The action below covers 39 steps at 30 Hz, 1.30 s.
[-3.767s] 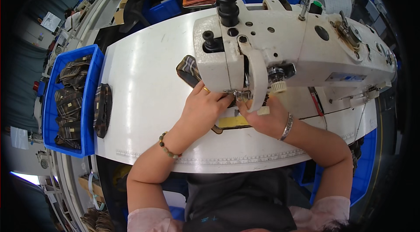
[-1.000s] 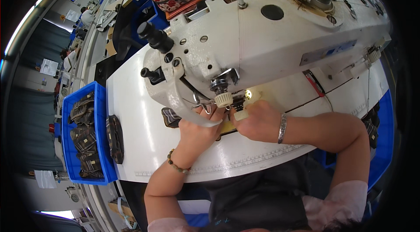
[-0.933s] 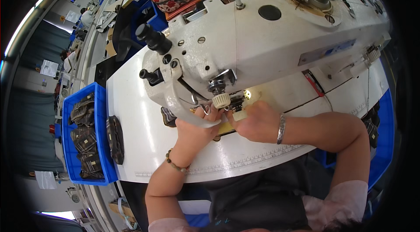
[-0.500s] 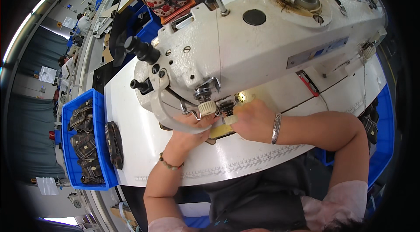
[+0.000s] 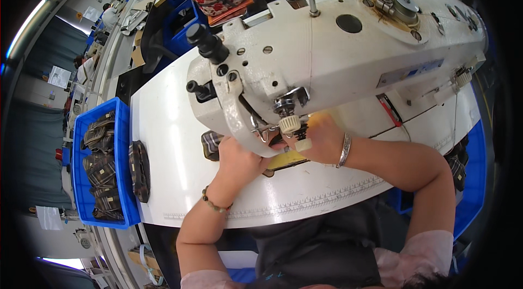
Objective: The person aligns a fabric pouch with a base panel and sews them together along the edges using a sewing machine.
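A white sewing machine [image 5: 338,55] stands over the white table, its head above both my hands. My left hand [image 5: 241,159], with a beaded bracelet, is beside the needle area, its fingers closed and partly covered by the curved white guard [image 5: 238,120]. A dark plaid cloth piece [image 5: 211,145] sticks out from under that hand on the left. My right hand [image 5: 322,141], wearing a silver bangle, is curled at the right of the presser area; the machine head hides its fingertips. A yellow plate [image 5: 289,160] shows between and below the hands.
At the left, a blue bin [image 5: 128,180] holds several plaid pieces, and another plaid piece [image 5: 140,172] lies next to it. A red-handled cutter [image 5: 390,109] lies right of the machine head. A ruler strip [image 5: 294,207] follows the front edge. Another blue bin [image 5: 473,180] is at right.
The view has shifted, so the machine appears farther right and lower. More of the plaid cloth piece now shows left of my left hand. Both hands remain close to the needle area.
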Available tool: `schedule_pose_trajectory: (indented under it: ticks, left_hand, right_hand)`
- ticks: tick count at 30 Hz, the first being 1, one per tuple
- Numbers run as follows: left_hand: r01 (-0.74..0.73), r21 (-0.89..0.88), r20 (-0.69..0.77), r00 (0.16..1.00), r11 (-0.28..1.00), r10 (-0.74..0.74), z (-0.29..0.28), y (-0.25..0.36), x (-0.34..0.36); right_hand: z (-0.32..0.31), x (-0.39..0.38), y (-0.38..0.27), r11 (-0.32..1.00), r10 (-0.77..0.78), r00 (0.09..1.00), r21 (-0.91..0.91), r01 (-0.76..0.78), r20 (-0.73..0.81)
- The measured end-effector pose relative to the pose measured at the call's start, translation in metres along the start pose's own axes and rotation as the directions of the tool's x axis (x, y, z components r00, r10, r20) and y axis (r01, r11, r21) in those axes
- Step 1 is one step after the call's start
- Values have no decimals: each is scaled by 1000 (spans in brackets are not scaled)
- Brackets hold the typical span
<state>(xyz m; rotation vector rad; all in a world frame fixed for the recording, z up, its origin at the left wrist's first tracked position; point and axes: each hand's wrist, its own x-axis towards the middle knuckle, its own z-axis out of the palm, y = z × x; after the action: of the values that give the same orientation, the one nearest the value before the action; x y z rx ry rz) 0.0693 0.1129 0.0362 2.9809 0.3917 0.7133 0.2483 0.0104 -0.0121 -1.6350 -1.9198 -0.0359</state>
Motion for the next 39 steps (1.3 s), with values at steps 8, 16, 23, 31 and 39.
schedule_pose_trajectory:
  ticks: [8, 16, 23, 31, 39]
  left_hand:
    - [-54, 222, -100, 992, 974, 78, 7, -8, -8]
    - [-91, 254, -247, 957, 963, 155, -9, 2, -5]
    - [-87, 241, -175, 976, 967, 132, -2, 4, -7]
    - [-86, 211, -192, 973, 974, 128, -3, 5, -3]
    - [-126, 165, -165, 974, 978, 153, 4, 4, -8]
  right_hand:
    - [9, -1, 5, 997, -67, 997, -29, 65, -40]
    - [6, 1, 9, 996, -92, 990, 13, 94, -109]
    - [-3, 5, 3, 994, -36, 987, 98, 52, -158]
    - [3, 2, 6, 995, -30, 993, 93, 41, -117]
    - [2, 3, 1, 981, 39, 979, 194, 0, -198]
